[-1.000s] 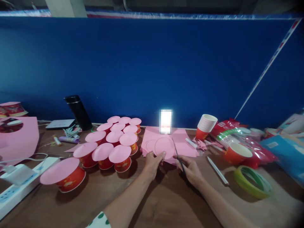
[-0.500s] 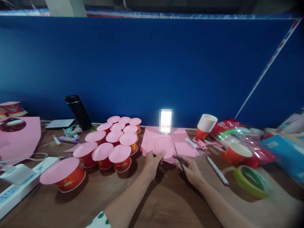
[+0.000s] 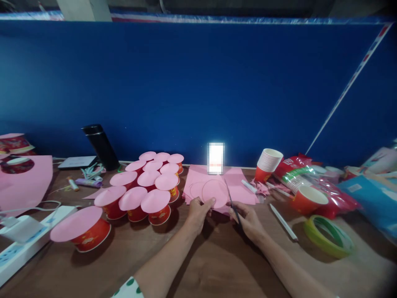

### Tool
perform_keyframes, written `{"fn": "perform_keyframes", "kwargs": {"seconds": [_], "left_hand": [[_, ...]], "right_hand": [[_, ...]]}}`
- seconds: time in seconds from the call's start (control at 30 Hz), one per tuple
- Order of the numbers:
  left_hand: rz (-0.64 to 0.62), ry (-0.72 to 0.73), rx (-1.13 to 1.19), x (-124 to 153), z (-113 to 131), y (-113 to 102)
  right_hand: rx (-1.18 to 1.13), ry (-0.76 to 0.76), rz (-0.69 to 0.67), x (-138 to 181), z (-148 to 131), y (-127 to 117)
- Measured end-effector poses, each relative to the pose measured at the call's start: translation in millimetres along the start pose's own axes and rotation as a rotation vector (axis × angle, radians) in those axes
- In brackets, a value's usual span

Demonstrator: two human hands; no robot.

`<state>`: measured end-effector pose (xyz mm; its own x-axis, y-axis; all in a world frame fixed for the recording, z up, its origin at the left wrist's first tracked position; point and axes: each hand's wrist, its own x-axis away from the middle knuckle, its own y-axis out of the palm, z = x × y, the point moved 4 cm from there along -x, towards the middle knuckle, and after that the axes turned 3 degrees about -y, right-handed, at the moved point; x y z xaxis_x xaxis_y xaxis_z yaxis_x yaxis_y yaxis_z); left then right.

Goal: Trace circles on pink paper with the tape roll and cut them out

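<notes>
Between finger and thumb, my left hand pinches the lower left edge of a pink paper circle with a darker outline. My right hand is closed on a pair of dark scissors. Their blades point up and away from me, along the circle's right edge. The handles are mostly hidden by my fingers. Under and behind the circle lies a stack of pink paper sheets, the top one with curved outlines at its left.
To the left stand several red paper cups with pink discs, beside a power strip and a black flask. On the right are stacked cups, a white pen, green tape and red plastic packaging. A bright phone stands behind.
Both hands keep nearly the same place and grip on the paper and scissors. The view has shifted very slightly. I see no clear difference in the cut.
</notes>
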<state>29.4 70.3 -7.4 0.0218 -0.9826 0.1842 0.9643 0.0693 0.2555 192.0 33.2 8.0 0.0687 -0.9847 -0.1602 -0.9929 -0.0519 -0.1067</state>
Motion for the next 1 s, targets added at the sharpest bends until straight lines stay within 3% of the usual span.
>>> {"fn": "perform_keyframes", "kwargs": {"seconds": [1.0], "left_hand": [[0.008, -0.007, 0.026, -0.3, -0.2, 0.8]], "right_hand": [[0.056, 0.018, 0.029, -0.3, -5.0, -0.3]]}}
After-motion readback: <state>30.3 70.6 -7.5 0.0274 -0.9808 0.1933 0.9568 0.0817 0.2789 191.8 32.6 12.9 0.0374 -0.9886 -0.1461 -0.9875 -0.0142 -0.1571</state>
